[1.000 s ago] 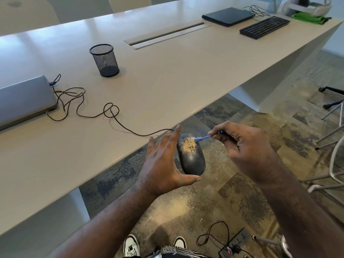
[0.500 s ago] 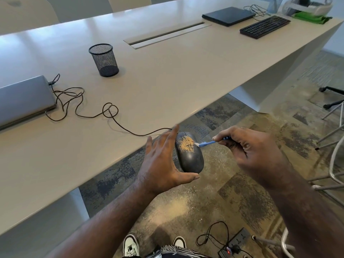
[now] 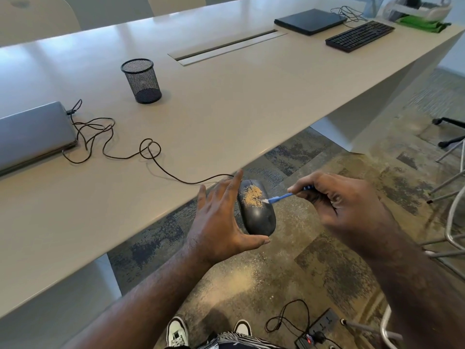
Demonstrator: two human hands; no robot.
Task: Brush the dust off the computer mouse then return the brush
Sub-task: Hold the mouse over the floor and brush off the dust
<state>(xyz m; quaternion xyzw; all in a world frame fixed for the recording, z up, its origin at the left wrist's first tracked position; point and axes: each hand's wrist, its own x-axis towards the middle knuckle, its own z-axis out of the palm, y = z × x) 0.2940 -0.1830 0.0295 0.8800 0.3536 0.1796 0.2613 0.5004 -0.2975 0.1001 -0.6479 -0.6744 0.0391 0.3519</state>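
Though any logo seemingly unreadable, dusty mouse point(image 3: 256, 210) in left hand point(image 3: 221, 222), brush point(image 3: 279, 197) alongside.

Office, meeting room: you are looking at a long table point(image 3: 226, 102) carrying a laptop point(image 3: 32, 132), keyboard point(image 3: 359, 36) and pen cup point(image 3: 141, 80), with carpet tiles point(image 3: 297, 152) lying underneath.

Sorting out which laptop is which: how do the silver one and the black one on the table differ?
The silver laptop lies at the table's near left end; the black laptop lies at the far end, beside the keyboard. The silver one has the mouse cable plugged into it. Both are closed and lie flat.
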